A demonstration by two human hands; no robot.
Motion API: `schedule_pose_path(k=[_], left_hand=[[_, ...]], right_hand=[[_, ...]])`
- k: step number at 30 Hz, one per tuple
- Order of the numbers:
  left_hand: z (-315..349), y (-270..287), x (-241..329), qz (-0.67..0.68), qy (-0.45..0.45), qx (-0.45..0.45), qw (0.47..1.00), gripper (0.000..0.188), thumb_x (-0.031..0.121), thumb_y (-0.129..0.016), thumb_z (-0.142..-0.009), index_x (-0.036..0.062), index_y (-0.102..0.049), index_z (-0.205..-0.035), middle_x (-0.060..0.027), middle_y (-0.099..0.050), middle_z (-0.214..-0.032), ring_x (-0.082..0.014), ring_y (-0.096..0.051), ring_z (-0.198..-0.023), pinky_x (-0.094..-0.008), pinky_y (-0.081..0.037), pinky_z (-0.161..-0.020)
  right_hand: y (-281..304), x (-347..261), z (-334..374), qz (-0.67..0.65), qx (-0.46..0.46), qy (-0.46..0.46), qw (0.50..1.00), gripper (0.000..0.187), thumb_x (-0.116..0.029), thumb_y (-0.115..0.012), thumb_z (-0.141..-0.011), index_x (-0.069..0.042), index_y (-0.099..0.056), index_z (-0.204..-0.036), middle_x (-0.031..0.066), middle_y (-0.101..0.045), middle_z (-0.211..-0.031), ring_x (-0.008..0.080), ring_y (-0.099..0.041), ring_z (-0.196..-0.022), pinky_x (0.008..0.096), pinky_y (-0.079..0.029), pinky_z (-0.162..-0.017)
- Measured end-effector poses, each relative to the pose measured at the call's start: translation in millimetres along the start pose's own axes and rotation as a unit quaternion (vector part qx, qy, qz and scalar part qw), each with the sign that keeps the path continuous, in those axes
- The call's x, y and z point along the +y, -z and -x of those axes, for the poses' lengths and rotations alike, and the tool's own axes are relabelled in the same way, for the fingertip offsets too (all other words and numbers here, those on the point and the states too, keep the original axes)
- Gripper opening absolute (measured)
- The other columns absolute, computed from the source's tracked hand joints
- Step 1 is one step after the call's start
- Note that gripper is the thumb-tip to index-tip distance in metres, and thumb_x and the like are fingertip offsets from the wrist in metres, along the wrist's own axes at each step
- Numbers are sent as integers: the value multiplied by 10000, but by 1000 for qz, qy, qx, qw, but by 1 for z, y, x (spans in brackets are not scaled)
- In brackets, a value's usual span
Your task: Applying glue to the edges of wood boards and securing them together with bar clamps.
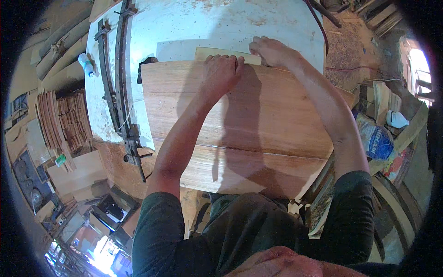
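A broad wooden panel (194, 111) with a lengthwise seam lies in front of me, its near edge close to my body. Along its far edge runs a pale yellowish flat strip (254, 59), whose exact kind I cannot make out. My left hand (223, 71) is closed, its fingers curled over the strip at the panel's far edge. To its right, my right hand (273, 52) has its fingers bent around the strip's right end. Its fingertips are partly hidden.
Under the panel is a pale blue, stained tabletop (184, 27). Two long metal bar clamps (122, 69) lie on its left side, near a plastic bottle (86, 64). Stacked wood pieces (64, 120) stand at left; a blue-and-white sack (374, 138) and a white jug (397, 119) are at right.
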State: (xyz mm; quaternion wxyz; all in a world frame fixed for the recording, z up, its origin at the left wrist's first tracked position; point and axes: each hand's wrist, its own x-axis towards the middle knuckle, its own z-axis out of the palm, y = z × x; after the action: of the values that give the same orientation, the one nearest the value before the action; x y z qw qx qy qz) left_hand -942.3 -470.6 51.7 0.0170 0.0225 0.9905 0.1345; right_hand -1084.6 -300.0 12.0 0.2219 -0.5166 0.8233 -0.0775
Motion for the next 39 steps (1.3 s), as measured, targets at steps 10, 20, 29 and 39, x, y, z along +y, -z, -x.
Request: schedule_pose_path(k=[10, 20, 29, 39], left_hand=[[4, 0, -5, 15, 17, 42, 999, 442, 337, -450, -991, 39, -667, -747, -178, -661, -745, -357, -644, -786, -492, -453, -818], [11, -6, -7, 18, 31, 62, 997, 404, 328, -492, -968, 48, -671, -740, -174, -661, -727, -349, -648, -765, -478, -459, -809], [21, -9, -28, 45, 4, 110, 993, 397, 355, -471, -987, 69, -670, -797, -162, -671, -788, -351, -652, -829, -471, -497, -757], [7, 4, 5, 46, 45, 16, 998, 485, 370, -444, -983, 43, -695, -727, -163, -682, -754, -333, -651, -783, -453, -453, -832]], right_hand=[[4, -20, -18, 33, -6, -139, 990, 189, -155, -691, -803, -2, -684, -915, 204, -700, -988, 377, -676, -949, 471, -554, -795], [22, -9, -12, 17, -53, -157, 986, 391, -254, -809, -724, -43, -606, -984, 149, -672, -951, 341, -640, -954, 439, -506, -789], [20, -106, -155, -34, -26, 178, 983, 469, -90, -682, -787, -152, -607, -1246, 55, -547, -1342, 300, -507, -1178, 398, -417, -1047], [26, 151, -25, -19, 201, 20, 979, 568, -225, -660, -862, -98, -499, -1392, 155, -416, -1457, 277, -329, -1399, 397, -351, -1122]])
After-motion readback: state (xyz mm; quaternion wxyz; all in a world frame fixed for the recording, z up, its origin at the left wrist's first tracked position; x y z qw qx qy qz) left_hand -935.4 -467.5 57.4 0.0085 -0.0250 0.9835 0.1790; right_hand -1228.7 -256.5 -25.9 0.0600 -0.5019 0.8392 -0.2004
